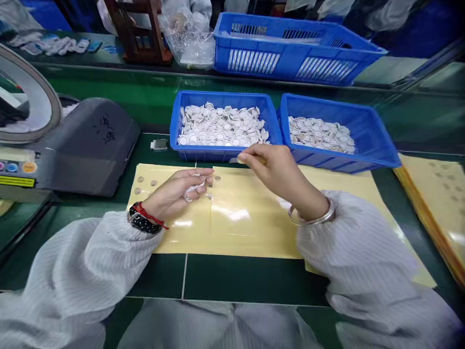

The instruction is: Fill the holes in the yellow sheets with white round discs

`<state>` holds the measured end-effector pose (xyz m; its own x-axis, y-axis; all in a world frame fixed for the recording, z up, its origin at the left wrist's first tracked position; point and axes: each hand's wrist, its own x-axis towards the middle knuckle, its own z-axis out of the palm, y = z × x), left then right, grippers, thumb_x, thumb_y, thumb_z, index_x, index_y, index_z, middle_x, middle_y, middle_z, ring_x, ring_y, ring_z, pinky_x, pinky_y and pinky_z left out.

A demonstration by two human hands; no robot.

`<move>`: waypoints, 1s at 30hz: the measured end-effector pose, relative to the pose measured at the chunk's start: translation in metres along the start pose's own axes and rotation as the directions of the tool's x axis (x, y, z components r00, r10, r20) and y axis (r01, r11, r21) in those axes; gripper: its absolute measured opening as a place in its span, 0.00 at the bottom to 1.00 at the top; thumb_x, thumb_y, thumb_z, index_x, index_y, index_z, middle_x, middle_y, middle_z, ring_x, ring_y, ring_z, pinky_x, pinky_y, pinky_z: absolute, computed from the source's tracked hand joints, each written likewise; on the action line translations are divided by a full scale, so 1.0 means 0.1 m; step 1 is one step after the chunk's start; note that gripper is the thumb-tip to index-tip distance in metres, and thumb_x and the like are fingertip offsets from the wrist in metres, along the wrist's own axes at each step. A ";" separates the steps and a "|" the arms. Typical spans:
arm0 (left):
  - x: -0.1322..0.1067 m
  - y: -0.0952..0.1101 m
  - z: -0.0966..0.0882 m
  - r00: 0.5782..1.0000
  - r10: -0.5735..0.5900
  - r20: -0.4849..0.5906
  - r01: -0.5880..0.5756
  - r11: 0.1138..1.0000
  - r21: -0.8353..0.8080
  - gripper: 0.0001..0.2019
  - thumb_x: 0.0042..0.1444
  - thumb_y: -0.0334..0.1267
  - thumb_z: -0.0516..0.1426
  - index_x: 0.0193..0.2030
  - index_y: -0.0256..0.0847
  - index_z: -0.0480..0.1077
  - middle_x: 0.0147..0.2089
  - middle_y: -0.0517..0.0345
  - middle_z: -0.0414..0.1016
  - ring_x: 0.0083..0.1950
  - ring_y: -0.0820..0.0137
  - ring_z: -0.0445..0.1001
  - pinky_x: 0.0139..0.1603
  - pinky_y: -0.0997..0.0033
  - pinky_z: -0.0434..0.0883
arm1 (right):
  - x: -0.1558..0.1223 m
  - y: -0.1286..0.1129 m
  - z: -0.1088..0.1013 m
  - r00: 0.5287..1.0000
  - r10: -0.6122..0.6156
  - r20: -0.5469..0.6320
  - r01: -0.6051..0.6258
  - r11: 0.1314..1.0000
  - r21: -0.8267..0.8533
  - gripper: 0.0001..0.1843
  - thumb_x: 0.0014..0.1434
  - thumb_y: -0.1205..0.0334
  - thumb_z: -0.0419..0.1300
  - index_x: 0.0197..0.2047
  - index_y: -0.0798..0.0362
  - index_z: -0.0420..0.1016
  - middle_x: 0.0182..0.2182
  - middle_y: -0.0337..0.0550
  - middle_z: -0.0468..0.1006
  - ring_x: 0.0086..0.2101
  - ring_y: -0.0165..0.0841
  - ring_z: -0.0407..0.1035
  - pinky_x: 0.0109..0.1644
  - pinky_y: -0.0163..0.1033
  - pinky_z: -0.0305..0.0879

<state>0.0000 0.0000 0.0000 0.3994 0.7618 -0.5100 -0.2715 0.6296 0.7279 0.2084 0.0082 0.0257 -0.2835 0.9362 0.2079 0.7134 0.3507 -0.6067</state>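
Note:
My left hand [181,190] is half curled, palm up, around several small white-rimmed round discs [193,190]. It hovers above a yellow sheet [174,238]. My right hand [271,167] is higher and to the right, at the front rim of a blue bin [225,154]. Its thumb and forefinger are pinched on a small, thin, pale piece [235,160], too blurred to name. Small round greyish discs [153,183] lie on the yellow sheet near my left hand. White-rimmed discs [225,127] fill much of that blue bin.
Beside the first bin stands a second blue bin [378,126] with similar discs. A large blue basket [276,53] sits on the ledge behind. At left are a grey machine [87,145] and a ring lamp [54,102]. Stacked yellow sheets [432,194] lie at right.

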 end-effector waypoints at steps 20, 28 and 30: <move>0.04 -0.02 -0.02 0.995 0.022 0.094 -0.033 0.993 0.112 0.12 0.52 0.24 0.55 0.44 0.30 0.71 0.48 0.39 0.72 0.30 0.79 0.71 0.18 0.85 0.59 | 0.01 0.26 0.43 0.984 0.131 0.121 -0.132 0.991 -0.006 0.10 0.53 0.57 0.58 0.27 0.54 0.69 0.26 0.40 0.74 0.29 0.32 0.65 0.30 0.35 0.54; 0.08 -0.04 -0.03 0.997 0.021 0.072 -0.022 1.000 0.019 0.11 0.58 0.33 0.51 0.43 0.30 0.70 0.37 0.46 0.72 0.29 0.76 0.70 0.13 0.85 0.55 | -0.02 0.23 0.45 0.977 0.179 0.120 -0.175 0.984 -0.039 0.19 0.46 0.46 0.61 0.27 0.53 0.64 0.23 0.37 0.70 0.24 0.29 0.60 0.25 0.34 0.50; 0.08 -0.03 -0.04 0.996 0.005 0.087 -0.003 1.000 -0.019 0.12 0.59 0.34 0.50 0.44 0.30 0.71 0.35 0.48 0.71 0.27 0.77 0.69 0.12 0.85 0.55 | -0.01 0.24 0.43 0.973 0.190 0.129 -0.193 0.981 0.010 0.20 0.46 0.44 0.61 0.26 0.53 0.63 0.23 0.36 0.69 0.24 0.28 0.59 0.25 0.34 0.50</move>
<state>0.0010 0.0050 -0.0084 0.4726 0.7487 -0.4648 -0.2896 0.6301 0.7205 0.1983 0.0144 -0.0224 -0.2230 0.9747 -0.0124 0.7484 0.1631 -0.6429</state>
